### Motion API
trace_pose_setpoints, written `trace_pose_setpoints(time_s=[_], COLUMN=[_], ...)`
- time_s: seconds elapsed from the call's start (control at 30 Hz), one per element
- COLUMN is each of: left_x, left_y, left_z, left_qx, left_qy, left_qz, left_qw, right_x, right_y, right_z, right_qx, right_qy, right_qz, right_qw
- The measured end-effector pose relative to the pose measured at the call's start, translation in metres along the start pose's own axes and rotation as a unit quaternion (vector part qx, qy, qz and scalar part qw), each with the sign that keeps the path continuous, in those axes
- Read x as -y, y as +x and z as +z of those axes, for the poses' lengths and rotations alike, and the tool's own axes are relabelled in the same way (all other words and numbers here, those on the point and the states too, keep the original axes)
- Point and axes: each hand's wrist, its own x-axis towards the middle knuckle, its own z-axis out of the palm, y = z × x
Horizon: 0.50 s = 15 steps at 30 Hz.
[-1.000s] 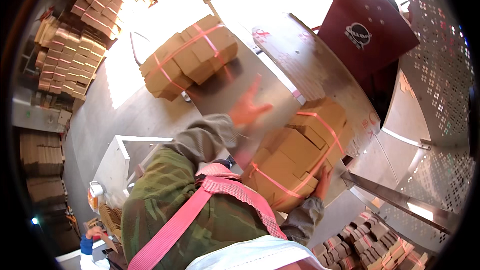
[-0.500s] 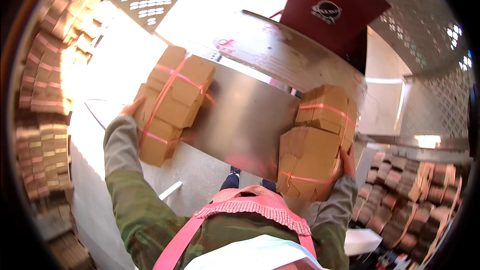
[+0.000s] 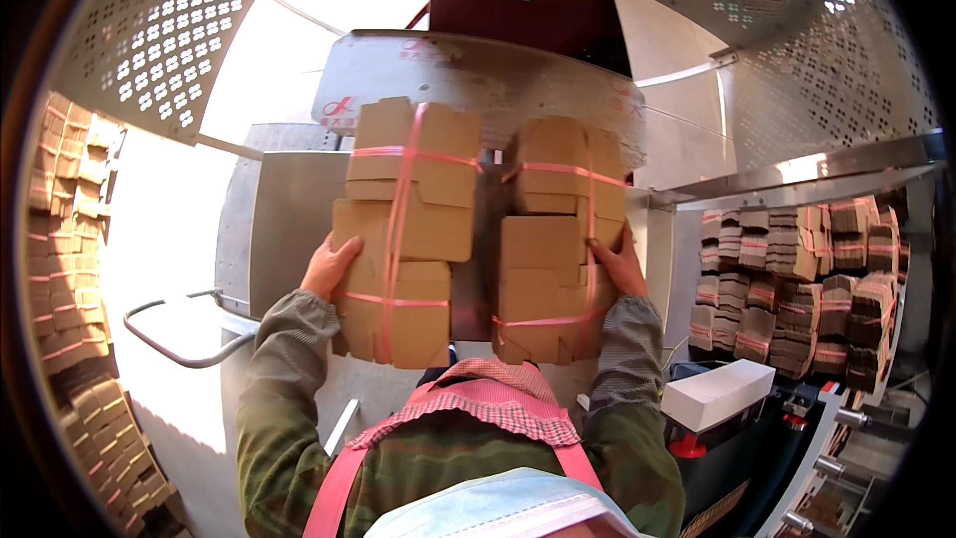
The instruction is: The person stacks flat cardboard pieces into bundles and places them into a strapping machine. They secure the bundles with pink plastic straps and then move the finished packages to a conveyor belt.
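Two bundles of flat brown cardboard pieces, each bound crosswise with pink strap, are side by side in front of me with a narrow gap between them. My left hand [image 3: 327,267] grips the outer left edge of the left cardboard bundle [image 3: 430,229], thumb on top. On the other side, my right hand [image 3: 621,264] holds the outer edge of the right cardboard bundle [image 3: 541,254], its thumb near the pink strap. The fingers under and behind both bundles are partly hidden. Beneath them lies a smooth metal table [image 3: 299,229].
A pale metal plate [image 3: 478,65] and a dark red machine panel [image 3: 528,10] stand beyond the bundles. Strapped cardboard stacks [image 3: 797,279] fill the right side, with more stacks [image 3: 70,239] at far left. A white box [image 3: 717,396] sits near my right elbow; a curved bar [image 3: 189,359] juts out left.
Both bundles have come closer together and straightened, the hands moving inward with them. The view has turned, so the machine now appears squarely ahead.
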Motion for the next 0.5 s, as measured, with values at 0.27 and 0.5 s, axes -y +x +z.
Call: trace_pose_setpoints(time_s=[0.27,0.5], left_x=[-0.019,-0.022], left_y=[0.034,0.069], left_z=[0.137,0.24], left_qx=[0.031,0.042], left_qy=[0.05,0.067], left_qz=[0.001,0.014], left_qw=[0.998,0.997], right_x=[-0.041,-0.051], right_y=[0.025,0.081], right_z=[-0.069,-0.155], right_qx=[-0.035,-0.062], right_qy=[0.053,0.04], right_qz=[-0.003,0.018], right_qw=[0.998,0.997])
